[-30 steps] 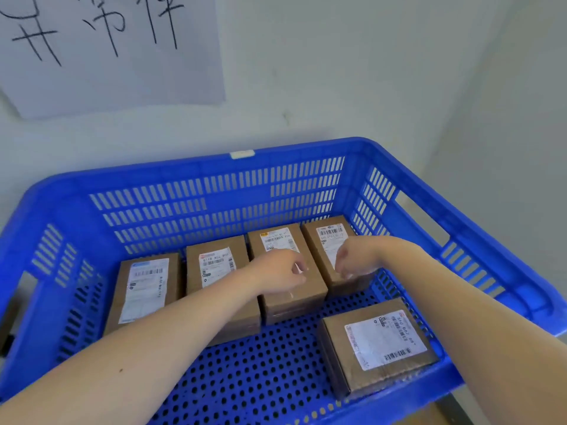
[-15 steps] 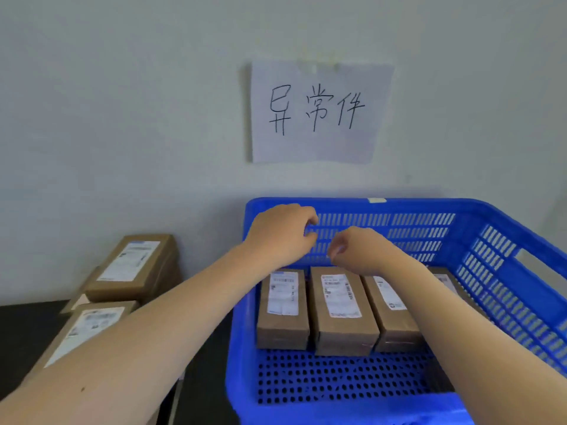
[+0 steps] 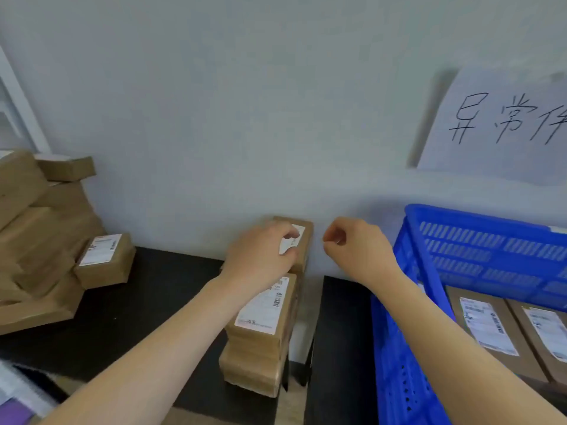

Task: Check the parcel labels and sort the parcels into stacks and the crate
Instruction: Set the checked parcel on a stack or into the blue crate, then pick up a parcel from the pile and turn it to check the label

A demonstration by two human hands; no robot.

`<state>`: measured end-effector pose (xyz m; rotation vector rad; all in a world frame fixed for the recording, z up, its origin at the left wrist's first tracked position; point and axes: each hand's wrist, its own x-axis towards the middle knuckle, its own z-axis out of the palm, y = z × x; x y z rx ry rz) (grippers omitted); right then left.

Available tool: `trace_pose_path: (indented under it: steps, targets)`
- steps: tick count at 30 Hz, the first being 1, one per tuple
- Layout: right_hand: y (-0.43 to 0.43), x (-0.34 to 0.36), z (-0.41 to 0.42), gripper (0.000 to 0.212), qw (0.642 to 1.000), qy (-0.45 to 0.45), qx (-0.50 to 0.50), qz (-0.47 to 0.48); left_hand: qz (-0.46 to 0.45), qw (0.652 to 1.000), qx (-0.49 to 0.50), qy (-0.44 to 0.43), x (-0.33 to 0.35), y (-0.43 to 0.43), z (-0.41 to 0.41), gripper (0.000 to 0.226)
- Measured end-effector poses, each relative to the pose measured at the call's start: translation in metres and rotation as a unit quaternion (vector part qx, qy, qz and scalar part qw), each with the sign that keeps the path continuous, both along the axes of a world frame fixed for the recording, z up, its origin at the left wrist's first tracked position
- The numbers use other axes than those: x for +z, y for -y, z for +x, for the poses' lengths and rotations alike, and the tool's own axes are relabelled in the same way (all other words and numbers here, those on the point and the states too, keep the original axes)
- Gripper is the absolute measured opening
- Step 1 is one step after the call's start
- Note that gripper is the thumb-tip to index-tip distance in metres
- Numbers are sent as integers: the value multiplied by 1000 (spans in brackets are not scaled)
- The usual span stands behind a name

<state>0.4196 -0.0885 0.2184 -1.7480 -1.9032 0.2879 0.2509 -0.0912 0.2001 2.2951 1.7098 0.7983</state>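
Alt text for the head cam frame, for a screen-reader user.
A person's left hand is over a labelled parcel against the wall, while the right hand, fingers curled and empty, hovers beside a blue crate holding sorted parcels. A pile of parcels sits far left on the black table.

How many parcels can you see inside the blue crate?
2: the left parcel lies beside the right forearm, the right parcel at the picture's edge. More may hide behind the arm or outside the view.
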Motion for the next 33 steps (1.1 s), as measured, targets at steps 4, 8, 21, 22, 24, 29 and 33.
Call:
trace_pose_path:
  steps: [4, 8, 21, 22, 24, 29, 33]
  targets:
    - [-14, -19, -66, 11, 998, 4, 59, -24, -39, 998, 52, 2, -23, -1, -63, 33]
    - [-36, -38, -122, 9, 991, 7, 127, -44, -57, 993, 100, 2, -44, -10, -115, 32]
    - [-128, -62, -277, 16, 957, -36, 268, -99, -47, 970, 239, -20, -56, -67, -246, 32]
    - [-130, -60, -287, 17, 956, -41, 273, -101, -41, 968, 247, -22, -54, -70, -254, 31]
    - [-137, -54, -311, 17, 950, -53, 290, -102, -22, 962, 270, -24, -48, -75, -274, 31]
    - [-148, -33, -381, 17, 944, -92, 303, -89, 28, 952, 306, -8, -16, -85, -346, 31]
    - [-153, -20, -420, 16, 939, -131, 307, -84, 80, 947, 311, -8, 10, -83, -388, 29]
